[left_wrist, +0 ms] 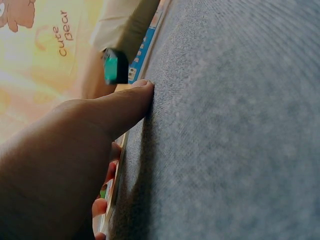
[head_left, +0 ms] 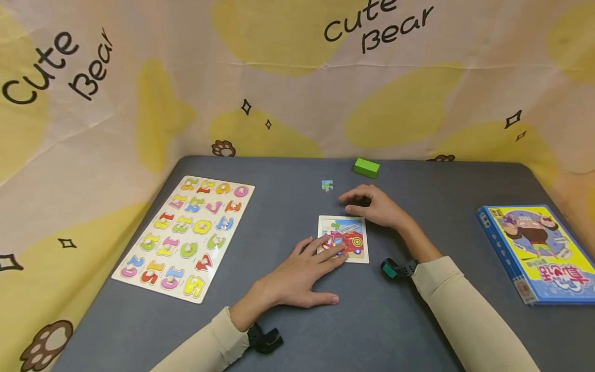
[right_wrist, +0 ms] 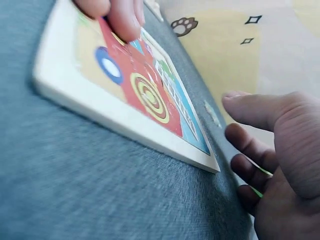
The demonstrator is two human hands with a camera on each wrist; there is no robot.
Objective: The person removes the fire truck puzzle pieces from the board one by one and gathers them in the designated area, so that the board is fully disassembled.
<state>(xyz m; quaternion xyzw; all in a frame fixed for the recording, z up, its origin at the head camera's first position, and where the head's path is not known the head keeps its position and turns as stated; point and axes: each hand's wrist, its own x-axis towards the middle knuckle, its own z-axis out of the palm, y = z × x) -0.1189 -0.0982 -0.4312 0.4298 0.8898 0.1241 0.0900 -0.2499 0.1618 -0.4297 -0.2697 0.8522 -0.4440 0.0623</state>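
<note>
A small framed jigsaw puzzle (head_left: 344,226) with a red fire truck picture lies flat on the grey table. My left hand (head_left: 304,274) rests on its left part with spread fingers, the thumb on the table below it. Beyond the puzzle's upper right corner, my right hand (head_left: 374,205) hovers low with loosely bent fingers and holds nothing. A loose puzzle piece (head_left: 327,185), blue and green, lies just past its fingertips. The right wrist view shows the puzzle's wheel (right_wrist: 150,97) and ladder close up, with the left fingertips (right_wrist: 125,22) pressing on the picture.
A number puzzle board (head_left: 183,237) lies at the left. A green block (head_left: 366,168) sits near the table's back edge. At the right is a blue and yellow box (head_left: 541,253). A patterned cloth (head_left: 288,77) hangs behind the table.
</note>
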